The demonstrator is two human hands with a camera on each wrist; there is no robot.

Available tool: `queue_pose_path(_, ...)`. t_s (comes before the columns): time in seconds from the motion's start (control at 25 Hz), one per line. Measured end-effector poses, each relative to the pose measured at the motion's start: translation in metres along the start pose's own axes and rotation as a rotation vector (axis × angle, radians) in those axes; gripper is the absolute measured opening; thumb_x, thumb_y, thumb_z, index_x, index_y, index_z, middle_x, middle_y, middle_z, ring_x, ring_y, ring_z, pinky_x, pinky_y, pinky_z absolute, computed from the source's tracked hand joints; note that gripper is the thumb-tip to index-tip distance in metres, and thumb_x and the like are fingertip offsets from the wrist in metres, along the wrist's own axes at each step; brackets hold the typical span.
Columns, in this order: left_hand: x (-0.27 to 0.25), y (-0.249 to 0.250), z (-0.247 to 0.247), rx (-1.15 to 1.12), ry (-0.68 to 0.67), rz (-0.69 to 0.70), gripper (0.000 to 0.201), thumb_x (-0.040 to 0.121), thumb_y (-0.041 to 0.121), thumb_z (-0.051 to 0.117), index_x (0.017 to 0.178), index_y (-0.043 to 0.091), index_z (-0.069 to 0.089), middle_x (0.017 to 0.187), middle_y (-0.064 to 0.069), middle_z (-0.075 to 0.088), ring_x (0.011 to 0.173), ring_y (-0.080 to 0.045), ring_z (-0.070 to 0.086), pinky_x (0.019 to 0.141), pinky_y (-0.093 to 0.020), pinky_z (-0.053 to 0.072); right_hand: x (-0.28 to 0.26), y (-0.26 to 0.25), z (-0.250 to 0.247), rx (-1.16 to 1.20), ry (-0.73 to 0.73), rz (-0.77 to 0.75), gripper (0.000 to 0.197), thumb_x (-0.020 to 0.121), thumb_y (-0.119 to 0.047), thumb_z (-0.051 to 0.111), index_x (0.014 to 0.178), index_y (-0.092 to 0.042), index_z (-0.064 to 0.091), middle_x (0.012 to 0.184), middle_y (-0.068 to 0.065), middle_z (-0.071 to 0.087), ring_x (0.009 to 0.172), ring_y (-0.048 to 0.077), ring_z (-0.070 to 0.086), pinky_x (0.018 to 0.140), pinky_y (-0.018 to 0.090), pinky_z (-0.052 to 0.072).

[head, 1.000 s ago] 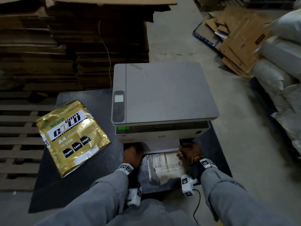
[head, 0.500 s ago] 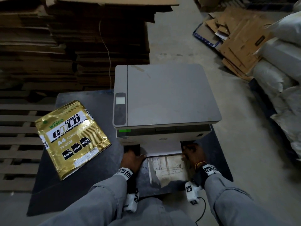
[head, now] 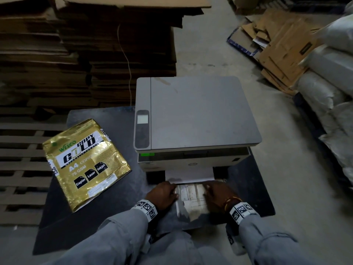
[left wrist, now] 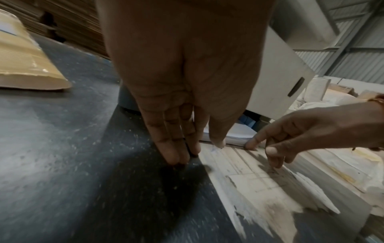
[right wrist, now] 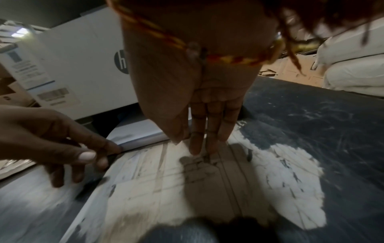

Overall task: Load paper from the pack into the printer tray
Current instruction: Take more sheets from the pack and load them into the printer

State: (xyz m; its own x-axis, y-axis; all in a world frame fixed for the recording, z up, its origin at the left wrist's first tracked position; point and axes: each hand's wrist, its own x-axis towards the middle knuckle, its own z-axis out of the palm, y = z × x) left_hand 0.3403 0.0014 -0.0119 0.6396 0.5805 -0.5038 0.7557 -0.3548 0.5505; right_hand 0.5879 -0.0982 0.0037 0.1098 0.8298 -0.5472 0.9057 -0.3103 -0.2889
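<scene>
The grey printer (head: 196, 115) stands on a dark table (head: 118, 197). A white paper stack (head: 189, 175) sticks out of its front tray slot. My left hand (head: 172, 187) is at the stack's near left corner, fingers straight and tips on the table (left wrist: 178, 157), thumb at the paper's edge (left wrist: 236, 136). My right hand (head: 209, 188) is at the near right, fingers straight (right wrist: 196, 146) just in front of the paper (right wrist: 137, 133). In the left wrist view its index finger (left wrist: 252, 143) touches that edge. The gold paper pack (head: 86, 163) lies flat, left of the printer.
A worn whitish patch (head: 193, 199) marks the table between my hands. Stacked cardboard sheets (head: 86, 54) rise behind, wooden pallet slats (head: 19, 159) lie left. Flattened cartons (head: 277, 44) and white sacks (head: 328, 83) sit on the floor to the right.
Both hands have drawn back from the sides of the tray slot and come closer together at the near edge of the paper. The pack has not moved.
</scene>
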Motion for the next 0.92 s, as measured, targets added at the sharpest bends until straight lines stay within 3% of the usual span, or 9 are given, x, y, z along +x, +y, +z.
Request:
queue_pose_path(0.08, 0.001, -0.002, 0.001, -0.035, 0.004, -0.024, 0.034, 0.099, 0.036, 0.055, 0.116, 0.01, 0.068, 0.115, -0.019, 0.072, 0.108, -0.035, 0.067, 0.092, -0.038, 0.053, 0.002, -0.002, -0.005, -0.006, 0.023, 0.026, 0.037, 0.09, -0.042, 0.05, 0.122, -0.028, 0.063, 0.125, 0.006, 0.07, 0.115, 0.027, 0.064, 0.099, 0.039, 0.053)
queue_pose_path(0.16, 0.0, -0.006, 0.002, -0.101, -0.007, -0.068, 0.034, 0.097, 0.038, 0.054, 0.096, 0.009, 0.072, 0.103, -0.018, 0.076, 0.099, -0.035, 0.071, 0.086, -0.039, 0.057, 0.004, 0.0, -0.003, 0.003, 0.005, 0.056, 0.032, 0.089, -0.039, 0.053, 0.112, -0.023, 0.07, 0.12, 0.008, 0.072, 0.113, 0.029, 0.066, 0.098, 0.039, 0.054)
queue_pose_path(0.24, -0.001, -0.011, 0.005, -0.117, 0.023, -0.122, 0.04, 0.096, 0.042, 0.055, 0.092, 0.007, 0.074, 0.102, -0.016, 0.078, 0.098, -0.034, 0.073, 0.084, -0.038, 0.058, 0.007, 0.004, -0.004, 0.008, -0.027, 0.102, 0.021, 0.086, -0.033, 0.06, 0.099, -0.023, 0.073, 0.118, 0.007, 0.072, 0.114, 0.029, 0.067, 0.099, 0.038, 0.054)
queue_pose_path(0.28, -0.002, -0.013, 0.005, -0.136, 0.06, -0.18, 0.039, 0.096, 0.041, 0.058, 0.094, 0.006, 0.074, 0.103, -0.016, 0.078, 0.099, -0.034, 0.073, 0.084, -0.037, 0.057, 0.008, 0.009, -0.004, 0.039, -0.024, 0.16, 0.016, 0.084, -0.03, 0.063, 0.095, -0.024, 0.074, 0.118, 0.006, 0.073, 0.114, 0.027, 0.068, 0.099, 0.037, 0.054)
queue_pose_path(0.36, -0.003, -0.021, 0.005, -0.211, 0.166, -0.292, 0.039, 0.094, 0.04, 0.066, 0.101, 0.003, 0.073, 0.105, -0.017, 0.078, 0.1, -0.034, 0.072, 0.086, -0.036, 0.055, 0.011, 0.024, -0.004, 0.177, 0.033, 0.316, 0.021, 0.084, -0.024, 0.065, 0.103, -0.018, 0.073, 0.12, 0.008, 0.073, 0.114, 0.029, 0.067, 0.102, 0.038, 0.052)
queue_pose_path(0.48, -0.002, -0.026, 0.008, -0.27, 0.272, -0.326, 0.063, 0.084, 0.056, 0.063, 0.116, 0.003, 0.069, 0.117, -0.02, 0.073, 0.112, -0.037, 0.068, 0.096, -0.04, 0.055, 0.011, 0.034, -0.004, 0.334, 0.139, 0.445, 0.042, 0.082, -0.023, 0.059, 0.121, -0.011, 0.065, 0.131, 0.014, 0.066, 0.12, 0.035, 0.061, 0.105, 0.038, 0.046)
queue_pose_path(0.64, -0.002, -0.004, 0.01, -0.247, 0.242, -0.245, 0.056, 0.095, 0.041, 0.067, 0.137, 0.005, 0.061, 0.137, -0.019, 0.063, 0.129, -0.039, 0.053, 0.106, -0.037, 0.042, 0.011, 0.012, -0.001, 0.441, 0.143, 0.357, 0.059, 0.08, -0.014, 0.06, 0.138, -0.015, 0.054, 0.131, 0.014, 0.065, 0.121, 0.038, 0.06, 0.104, 0.039, 0.047)
queue_pose_path(0.84, -0.006, 0.002, 0.011, -0.28, 0.264, -0.197, 0.083, 0.078, 0.063, 0.05, 0.142, 0.011, 0.06, 0.143, -0.015, 0.063, 0.132, -0.04, 0.053, 0.113, -0.038, 0.041, 0.006, 0.006, -0.003, 0.521, 0.094, 0.323, 0.066, 0.081, -0.015, 0.059, 0.145, -0.019, 0.047, 0.133, 0.015, 0.065, 0.12, 0.037, 0.062, 0.104, 0.043, 0.05)
queue_pose_path(0.92, -0.013, 0.005, 0.009, -0.263, 0.254, -0.217, 0.08, 0.082, 0.06, 0.054, 0.143, 0.007, 0.057, 0.142, -0.018, 0.061, 0.13, -0.04, 0.053, 0.11, -0.04, 0.042, -0.003, 0.008, -0.005, 0.481, 0.108, 0.331, 0.065, 0.084, -0.014, 0.06, 0.147, -0.015, 0.043, 0.135, 0.016, 0.062, 0.122, 0.037, 0.059, 0.104, 0.042, 0.048)
